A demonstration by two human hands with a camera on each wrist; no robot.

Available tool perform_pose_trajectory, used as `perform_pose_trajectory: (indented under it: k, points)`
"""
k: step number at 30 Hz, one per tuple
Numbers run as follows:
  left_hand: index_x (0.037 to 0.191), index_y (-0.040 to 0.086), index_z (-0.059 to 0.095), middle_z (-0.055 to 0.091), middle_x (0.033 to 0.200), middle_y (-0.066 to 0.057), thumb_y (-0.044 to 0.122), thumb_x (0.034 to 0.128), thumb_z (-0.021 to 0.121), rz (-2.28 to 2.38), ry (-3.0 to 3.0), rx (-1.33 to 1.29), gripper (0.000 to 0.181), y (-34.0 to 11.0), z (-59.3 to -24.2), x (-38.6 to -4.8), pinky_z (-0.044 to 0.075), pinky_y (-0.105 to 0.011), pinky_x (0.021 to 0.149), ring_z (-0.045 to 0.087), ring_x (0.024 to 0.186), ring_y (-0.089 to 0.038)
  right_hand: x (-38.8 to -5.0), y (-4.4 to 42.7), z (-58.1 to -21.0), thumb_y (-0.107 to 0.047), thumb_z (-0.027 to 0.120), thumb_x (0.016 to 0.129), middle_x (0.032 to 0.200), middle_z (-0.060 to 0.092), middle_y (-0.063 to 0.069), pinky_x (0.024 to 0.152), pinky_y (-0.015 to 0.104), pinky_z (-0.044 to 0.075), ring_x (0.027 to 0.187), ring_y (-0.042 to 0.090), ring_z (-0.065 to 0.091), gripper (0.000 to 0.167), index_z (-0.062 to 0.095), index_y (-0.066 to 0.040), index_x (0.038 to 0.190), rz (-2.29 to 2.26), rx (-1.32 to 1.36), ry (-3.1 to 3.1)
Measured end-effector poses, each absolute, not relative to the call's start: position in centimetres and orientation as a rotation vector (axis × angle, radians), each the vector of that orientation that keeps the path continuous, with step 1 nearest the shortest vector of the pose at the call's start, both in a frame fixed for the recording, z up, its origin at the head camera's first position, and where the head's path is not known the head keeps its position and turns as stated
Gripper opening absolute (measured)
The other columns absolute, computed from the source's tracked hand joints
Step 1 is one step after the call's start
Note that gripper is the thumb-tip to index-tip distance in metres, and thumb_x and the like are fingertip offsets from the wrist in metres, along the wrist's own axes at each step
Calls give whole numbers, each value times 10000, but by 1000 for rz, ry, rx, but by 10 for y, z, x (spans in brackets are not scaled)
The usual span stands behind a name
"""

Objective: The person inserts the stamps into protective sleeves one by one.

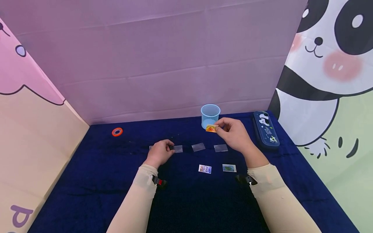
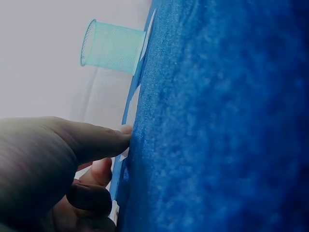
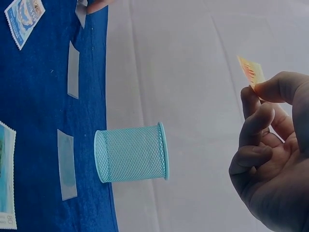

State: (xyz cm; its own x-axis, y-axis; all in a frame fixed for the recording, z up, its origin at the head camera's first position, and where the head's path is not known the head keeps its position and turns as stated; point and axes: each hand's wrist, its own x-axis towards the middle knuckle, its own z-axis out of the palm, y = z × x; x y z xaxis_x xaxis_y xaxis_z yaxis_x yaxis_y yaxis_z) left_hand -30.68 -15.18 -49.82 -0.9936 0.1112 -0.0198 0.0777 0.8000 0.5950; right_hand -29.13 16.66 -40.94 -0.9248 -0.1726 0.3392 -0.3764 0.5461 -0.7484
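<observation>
My right hand [image 1: 234, 134] pinches an orange-and-yellow stamp [image 3: 250, 72] between thumb and fingertips, raised in front of the pen holder. Lower down, my left hand [image 1: 159, 153] pinches the edge of a small clear sleeve [image 1: 178, 149] at the cloth. Another sleeve [image 1: 150, 147] shows partly from behind that hand. To the right lie two more, a tilted clear sleeve [image 1: 198, 147] and a straighter one [image 1: 220, 148]. Nearer me are a blue-and-purple stamp [image 1: 205, 169] and a green-and-blue stamp [image 1: 229, 168], both flat with perforated edges.
A light blue mesh pen holder [image 1: 210, 113] stands upright at the back. On the right is a dark blue panda pencil case [image 1: 265, 129]. An orange roll of tape [image 1: 117, 131] lies at the far left on the dark blue cloth [image 1: 96, 168]. Printed curtains surround the table.
</observation>
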Motion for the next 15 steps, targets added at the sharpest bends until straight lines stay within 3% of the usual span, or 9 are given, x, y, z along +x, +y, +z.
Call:
perform_pose_trajectory:
  k: [9,15]
  points:
    - [983,220,752,588,943,-10,256,963,794,976,2976,135,59,-155,-501,-307,463,-403,744,556,817,-221,-291,166,-409,-165,718,1008,881,662,69,565,328,436,730,277,524,109,767,-120,1094,1319,454,-2567]
    - [945,241,734,621,970,5,248,978,769,1048,2972,140,48,-159,-498,-307,504,-403,754,576,834,-217,-290,166,-408,-181,711,1017,873,640,78,567,320,436,743,271,523,123,765,-114,1104,1318,452,-2576]
